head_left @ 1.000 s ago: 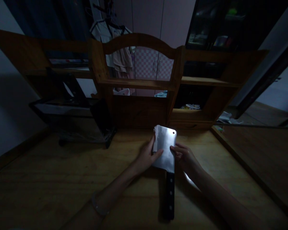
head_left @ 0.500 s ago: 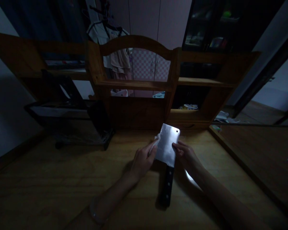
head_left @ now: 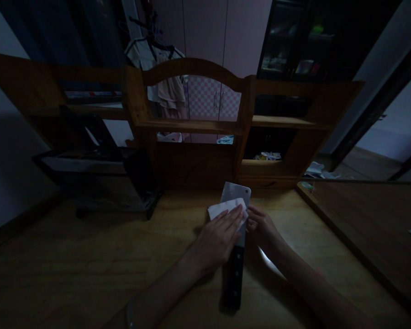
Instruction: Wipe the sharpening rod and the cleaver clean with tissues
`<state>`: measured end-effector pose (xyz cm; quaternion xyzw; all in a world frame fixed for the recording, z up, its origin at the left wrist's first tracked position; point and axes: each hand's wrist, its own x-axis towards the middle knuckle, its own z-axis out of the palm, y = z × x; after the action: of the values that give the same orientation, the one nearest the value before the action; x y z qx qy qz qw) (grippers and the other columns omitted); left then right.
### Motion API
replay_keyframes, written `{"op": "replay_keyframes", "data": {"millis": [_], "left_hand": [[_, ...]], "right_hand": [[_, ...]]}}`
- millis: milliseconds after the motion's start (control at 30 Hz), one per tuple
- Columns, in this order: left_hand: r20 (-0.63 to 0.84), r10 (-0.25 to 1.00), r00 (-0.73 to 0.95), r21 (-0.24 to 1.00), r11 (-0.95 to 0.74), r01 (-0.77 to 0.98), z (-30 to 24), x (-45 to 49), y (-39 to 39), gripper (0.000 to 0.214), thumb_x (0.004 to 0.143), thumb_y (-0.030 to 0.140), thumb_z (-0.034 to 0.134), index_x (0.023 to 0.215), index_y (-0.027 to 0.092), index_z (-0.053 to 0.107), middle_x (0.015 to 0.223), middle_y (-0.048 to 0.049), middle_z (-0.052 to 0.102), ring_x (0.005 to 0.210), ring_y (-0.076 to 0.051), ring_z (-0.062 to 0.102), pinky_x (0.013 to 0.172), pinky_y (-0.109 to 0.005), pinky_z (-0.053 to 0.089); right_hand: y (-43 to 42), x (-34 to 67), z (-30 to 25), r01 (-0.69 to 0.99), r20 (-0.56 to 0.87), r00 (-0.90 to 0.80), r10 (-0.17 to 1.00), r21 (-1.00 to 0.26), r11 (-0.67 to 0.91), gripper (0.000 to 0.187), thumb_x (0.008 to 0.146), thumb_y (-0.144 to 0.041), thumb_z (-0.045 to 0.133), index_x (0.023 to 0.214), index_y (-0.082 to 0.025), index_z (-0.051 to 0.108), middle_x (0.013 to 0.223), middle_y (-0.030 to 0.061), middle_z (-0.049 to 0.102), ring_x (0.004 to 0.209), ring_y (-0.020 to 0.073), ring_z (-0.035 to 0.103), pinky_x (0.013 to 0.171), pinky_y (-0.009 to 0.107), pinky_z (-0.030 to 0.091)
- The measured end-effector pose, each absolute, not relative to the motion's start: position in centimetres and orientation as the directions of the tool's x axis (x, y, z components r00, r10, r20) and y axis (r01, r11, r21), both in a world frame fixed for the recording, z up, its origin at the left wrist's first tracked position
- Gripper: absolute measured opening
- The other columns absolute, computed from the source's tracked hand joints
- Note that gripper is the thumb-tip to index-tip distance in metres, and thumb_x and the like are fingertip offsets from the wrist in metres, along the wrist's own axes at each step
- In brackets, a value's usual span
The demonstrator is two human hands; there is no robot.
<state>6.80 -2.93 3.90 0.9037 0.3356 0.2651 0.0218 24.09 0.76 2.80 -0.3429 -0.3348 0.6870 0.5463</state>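
showing cleaver: grey blade, black riveted handle.

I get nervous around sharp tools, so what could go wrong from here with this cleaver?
Cut fingers: the left hand presses a white wipe flat on the blade, reaching across its left edge, likely the cutting side; a slip could nick skin.

Twisting: the right hand is at the blade's right edge and neither hand grips the black handle, so the cleaver might turn.

Snagging: the wipe looks thin and could catch on the edge.
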Motion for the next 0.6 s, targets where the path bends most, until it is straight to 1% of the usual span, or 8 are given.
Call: {"op": "replay_keyframes", "data": {"millis": [67, 133, 300, 433, 600], "left_hand": [[0.474, 0.639, 0.606, 0.226, -0.754, 0.617, 3.7, 6.6, -2.6, 0.053, 0.100, 0.024, 0.030, 0.152, 0.017, 0.021, 0.157, -0.0087, 0.022, 0.145, -0.020, 0.018, 0.118, -0.042, 0.025], [0.487, 0.654, 0.579, 0.232, -0.736, 0.636, 3.5, 6.5, -2.4, 0.052, 0.100, 0.025, 0.031, 0.151, 0.017, 0.025, 0.157, -0.0083, 0.023, 0.146, -0.020, 0.018, 0.119, -0.042, 0.023], [0.511, 0.698, 0.501, 0.256, -0.681, 0.686, 3.7, 6.3, -2.1, 0.048, 0.100, 0.028, 0.032, 0.148, 0.022, 0.033, 0.157, -0.0053, 0.025, 0.146, -0.020, 0.018, 0.119, -0.043, 0.022], [0.521, 0.719, 0.460, 0.248, -0.643, 0.725, 4.0, 6.0, -2.0, 0.049, 0.100, 0.028, 0.031, 0.149, 0.022, 0.031, 0.158, -0.0050, 0.023, 0.146, -0.021, 0.016, 0.119, -0.043, 0.021], [0.536, 0.743, 0.401, 0.272, -0.602, 0.751, 4.1, 5.2, -1.6, 0.050, 0.100, 0.026, 0.031, 0.150, 0.023, 0.030, 0.158, -0.0045, 0.023, 0.146, -0.022, 0.019, 0.119, -0.044, 0.023]], "right_hand": [[0.7, 24.0, 2.8, -0.507, -0.087, -0.182, 0.979, -0.845, -0.169, 0.027, 0.067, -0.016, 0.077, 0.094, -0.019, 0.072, 0.087, 0.0025, 0.072, 0.072, 0.0129, 0.062, 0.063, 0.020, 0.048], [0.7, 23.9, 2.8, -0.489, -0.082, -0.182, 0.980, -0.857, -0.163, 0.028, 0.068, -0.017, 0.076, 0.096, -0.020, 0.072, 0.092, 0.0037, 0.073, 0.077, 0.0149, 0.064, 0.066, 0.021, 0.049], [0.6, 23.7, 2.5, -0.480, -0.082, -0.193, 0.978, -0.862, -0.167, 0.029, 0.069, -0.022, 0.077, 0.098, -0.020, 0.072, 0.093, 0.0040, 0.073, 0.078, 0.0165, 0.066, 0.068, 0.024, 0.050], [-0.1, 23.2, 2.6, -0.467, -0.044, -0.230, 0.972, -0.871, -0.150, 0.030, 0.071, -0.023, 0.077, 0.100, -0.019, 0.072, 0.095, 0.0049, 0.073, 0.079, 0.0168, 0.066, 0.070, 0.026, 0.050], [-1.4, 22.0, 3.1, -0.422, -0.036, -0.305, 0.952, -0.891, -0.169, 0.035, 0.074, -0.024, 0.075, 0.109, -0.019, 0.070, 0.102, 0.0069, 0.073, 0.081, 0.0182, 0.067, 0.068, 0.026, 0.049]]}}
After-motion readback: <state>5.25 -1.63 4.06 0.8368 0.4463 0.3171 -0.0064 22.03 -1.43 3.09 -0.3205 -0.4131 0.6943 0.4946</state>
